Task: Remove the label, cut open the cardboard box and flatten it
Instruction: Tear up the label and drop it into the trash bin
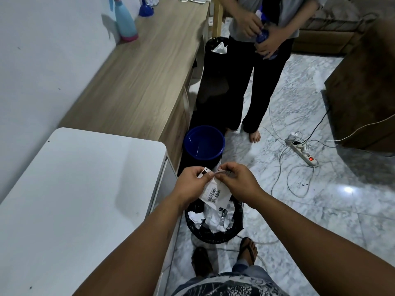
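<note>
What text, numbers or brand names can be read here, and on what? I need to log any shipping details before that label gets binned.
Nothing can be read.
Label, held in the left hand and right hand above the black bin: barcodes and printed lines show, too small and blurred to read.
Spray bottle on the wooden counter: no legible print.

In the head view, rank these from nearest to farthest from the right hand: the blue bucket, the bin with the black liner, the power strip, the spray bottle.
From the right hand:
1. Bin with the black liner, directly below the hands.
2. Blue bucket, just beyond, by the cabinet.
3. Power strip, on the floor to the right.
4. Spray bottle, far end of the wooden counter.
</note>
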`<state>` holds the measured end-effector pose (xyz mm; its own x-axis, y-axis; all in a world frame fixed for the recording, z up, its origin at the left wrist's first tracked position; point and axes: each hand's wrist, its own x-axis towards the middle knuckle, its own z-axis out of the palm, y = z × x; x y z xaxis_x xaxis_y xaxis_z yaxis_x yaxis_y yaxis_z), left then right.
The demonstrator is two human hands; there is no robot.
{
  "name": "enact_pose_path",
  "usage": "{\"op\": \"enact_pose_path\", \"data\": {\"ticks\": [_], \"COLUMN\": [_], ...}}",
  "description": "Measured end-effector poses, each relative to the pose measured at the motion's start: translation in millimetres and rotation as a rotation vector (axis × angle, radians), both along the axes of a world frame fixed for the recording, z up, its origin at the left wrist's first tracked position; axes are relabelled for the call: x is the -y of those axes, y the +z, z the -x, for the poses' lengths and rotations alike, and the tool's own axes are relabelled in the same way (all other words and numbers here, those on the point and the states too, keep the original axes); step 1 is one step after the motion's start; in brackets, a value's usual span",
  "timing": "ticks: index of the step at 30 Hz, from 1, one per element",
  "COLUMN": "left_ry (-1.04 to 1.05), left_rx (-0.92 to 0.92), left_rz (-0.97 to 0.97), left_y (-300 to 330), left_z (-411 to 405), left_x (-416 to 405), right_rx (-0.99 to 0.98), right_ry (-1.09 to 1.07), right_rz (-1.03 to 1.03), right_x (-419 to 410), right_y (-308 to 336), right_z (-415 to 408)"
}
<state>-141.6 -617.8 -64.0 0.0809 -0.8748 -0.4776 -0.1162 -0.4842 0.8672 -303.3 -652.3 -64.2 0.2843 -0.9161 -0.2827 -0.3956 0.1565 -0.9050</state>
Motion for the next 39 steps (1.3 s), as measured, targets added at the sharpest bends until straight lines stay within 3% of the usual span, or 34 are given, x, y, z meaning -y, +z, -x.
{"op": "enact_pose_path", "data": {"ticks": [9, 16, 21, 24, 30, 36, 39], "left_ry": [0.124, 0.34, 0.387, 0.375, 0.23, 0.139, 0.109], "left_rx": [0.07, 0.102, 0.099, 0.065, -0.139, -0.322, -0.322], "left_rz": [-0.047, -0.061, -0.051, -0.033, -0.045, 0.004, 0.009], "left_y": [-1.7, -14.9, -18.7, -20.5, -13.6, -2.1, -2.8], "left_z": [-4.2, -17.0, -23.8, -21.6, -6.3, -5.5, -9.1], "left_x": [15.6, 26.0, 26.9, 25.1, 22.2, 17.3, 14.3], "right_rx": [0.03, 0.261, 0.369, 0.382, 0.346, 0.306, 0.29], "right_ry": [0.002, -0.085, -0.319, -0.379, -0.254, -0.341, -0.386], "right_rz": [0.109, -0.111, -0.177, -0.168, -0.203, -0.207, -0.259], "right_x": [0.3, -2.1, 3.0, 5.6, 2.2, 5.5, 5.3], "right_y": [7.6, 13.4, 14.3, 15.3, 15.7, 1.2, -3.0], "right_z": [0.7, 29.1, 59.5, 62.2, 22.2, -5.6, -9.9]}}
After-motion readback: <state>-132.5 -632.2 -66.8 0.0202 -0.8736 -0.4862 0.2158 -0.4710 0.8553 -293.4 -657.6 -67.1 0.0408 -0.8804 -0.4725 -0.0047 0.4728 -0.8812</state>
